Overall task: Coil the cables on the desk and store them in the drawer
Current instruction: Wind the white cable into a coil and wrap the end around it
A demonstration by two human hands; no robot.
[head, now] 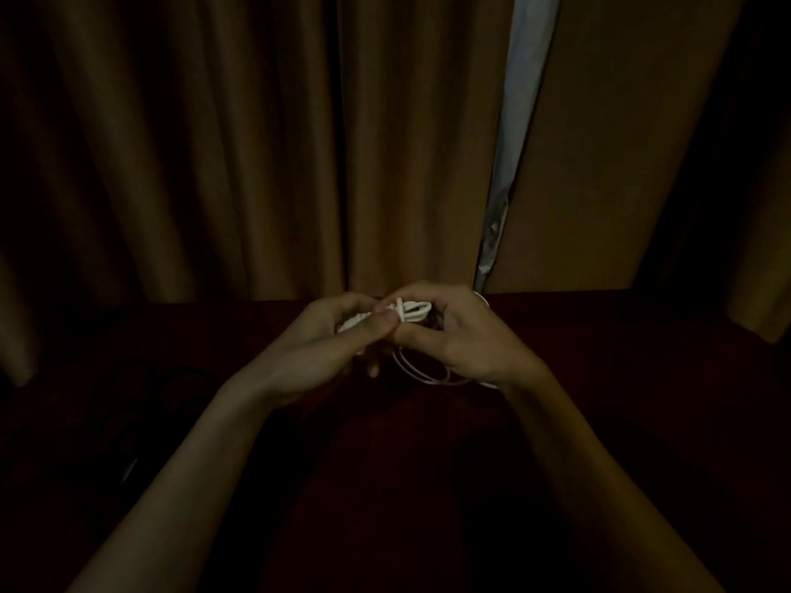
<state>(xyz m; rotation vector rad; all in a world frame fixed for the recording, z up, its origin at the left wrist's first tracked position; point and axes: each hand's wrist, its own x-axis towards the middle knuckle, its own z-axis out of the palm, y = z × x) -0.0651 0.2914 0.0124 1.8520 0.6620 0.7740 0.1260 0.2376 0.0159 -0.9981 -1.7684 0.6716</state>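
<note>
left hand (329,340) is curled round one end of a small bundle of white cable (413,312), with the thumb laid across the bundle near its middle. right hand (453,331) is curled over the other end, fingers bent down over the top and thumb tucked under, close to the left thumb. the bundle is gripped between both hands, so both are closed on it. tight short turns of the cable are seen between the thumbs and the right fingers, with one strand wrapped crosswise round them. looser, wider loops of the same cable are hung below the hands and show under the right palm and wrist. a short bit of strand is also seen past the far side of the right hand. whether the loose loops touch anything below cannot be told.

the hands are held over the far middle part of a dark red surface (599,357), with both bare forearms reaching in from the near edge of the view. on the left part of it, dark curved shapes (184,378) are made out, too dim to identify. behind it, tan curtains (214,143) are hung in folds across the whole back. a narrow gap (513,122) between two panels right of centre is lit pale grey-blue.
</note>
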